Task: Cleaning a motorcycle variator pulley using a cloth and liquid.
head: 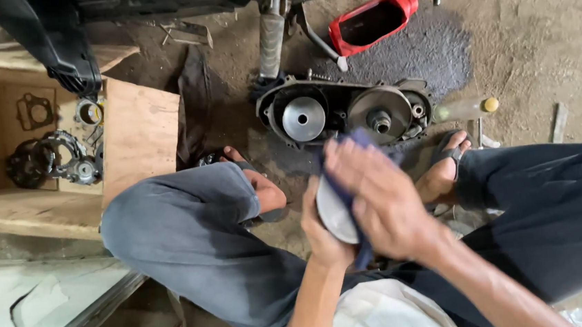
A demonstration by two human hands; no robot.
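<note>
Metal disc (333,215) getting wiped, near the open engine case (346,111)

My left hand (321,234) grips its edge; right hand (377,198) presses a blue rag (349,193) flat on it.

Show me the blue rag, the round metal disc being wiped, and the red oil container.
blue rag (357,139): head view, top fold above the fingers.
round metal disc (333,215): head view, bare grey face.
red oil container (371,22): head view, cut-open side.

Counted: two bare hands (377,202), one round grey metal disc (333,215), one blue cloth (348,180), one red plastic oil jug (370,20), one open wooden box (139,130).
</note>
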